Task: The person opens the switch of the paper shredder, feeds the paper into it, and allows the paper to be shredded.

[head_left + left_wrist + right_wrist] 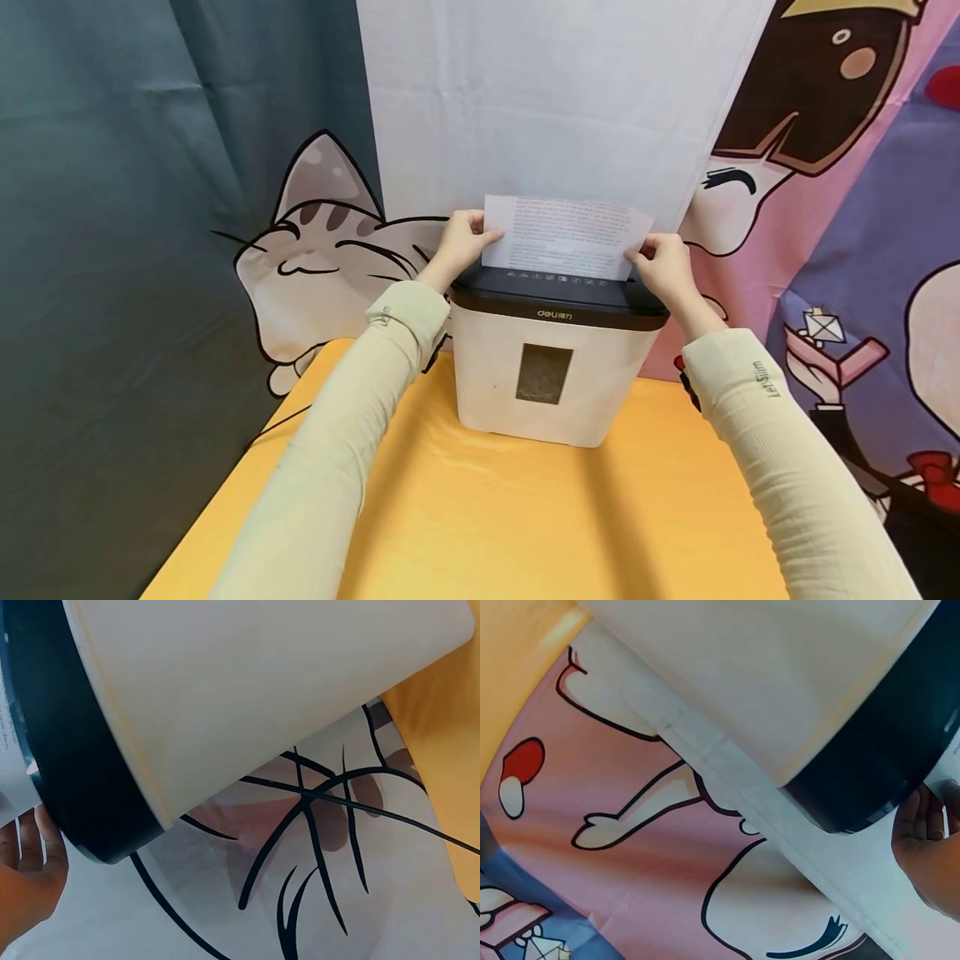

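A printed sheet of paper [566, 237] stands upright at the top of a white paper shredder [487, 367] with a black lid [480, 287]. Its lower edge meets the lid, where the slot is hidden behind the row of icons. My left hand [462, 239] pinches the sheet's left edge between thumb and fingers. On the opposite edge, my right hand [666, 265] pinches the paper low down, close over the lid. The left wrist view shows the left fingers [31, 840] beside the lid's end; the right wrist view shows the right hand [930, 840] at the other end.
The shredder stands on a yellow-covered table [480, 517] near its back edge. Behind it hang a white cloth [555, 100] and printed cartoon curtains [315, 258]. A black cord [360, 806] runs beside the shredder onto the table at the left.
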A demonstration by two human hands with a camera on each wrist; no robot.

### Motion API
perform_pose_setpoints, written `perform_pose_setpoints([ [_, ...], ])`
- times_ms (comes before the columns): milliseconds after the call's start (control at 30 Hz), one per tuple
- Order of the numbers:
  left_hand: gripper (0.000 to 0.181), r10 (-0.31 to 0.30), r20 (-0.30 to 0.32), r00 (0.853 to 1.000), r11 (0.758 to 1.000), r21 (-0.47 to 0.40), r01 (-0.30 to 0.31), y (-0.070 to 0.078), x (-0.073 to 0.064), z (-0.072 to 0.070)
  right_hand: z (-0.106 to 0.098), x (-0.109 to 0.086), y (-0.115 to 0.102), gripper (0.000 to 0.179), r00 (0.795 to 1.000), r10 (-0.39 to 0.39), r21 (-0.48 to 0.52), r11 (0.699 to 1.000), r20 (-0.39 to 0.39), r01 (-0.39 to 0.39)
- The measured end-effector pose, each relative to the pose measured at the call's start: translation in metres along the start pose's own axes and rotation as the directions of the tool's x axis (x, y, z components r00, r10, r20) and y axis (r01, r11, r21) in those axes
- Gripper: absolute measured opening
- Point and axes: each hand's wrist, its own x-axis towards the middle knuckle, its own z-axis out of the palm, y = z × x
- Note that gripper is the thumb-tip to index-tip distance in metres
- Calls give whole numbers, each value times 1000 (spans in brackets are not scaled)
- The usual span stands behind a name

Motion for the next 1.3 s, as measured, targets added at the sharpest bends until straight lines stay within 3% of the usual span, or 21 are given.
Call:
perform_pose_setpoints([
  [200,25,-23,9,1000,997,74,22,-4,-3,2,4,-2,3,22,999,19,-21,1000,30,-18],
  [367,26,-35,10,999,977,211,32,-7,-4,3,6,-4,6,21,998,13,-19,1000,58,-12],
  [467,25,-36,7,999,967,251,33,-8,-5,4,8,-5,9,21,998,14,-18,1000,67,-13],
  [867,19,-9,8,1000,962,272,6,-10,-7,2,10,-6,9,18,998,11,-17,1000,66,-10],
  [1300,16,2,15,1000,976,219,-5,-13,-7,5,11,-7,9,14,999,19,-6,1000,50,-18],
])
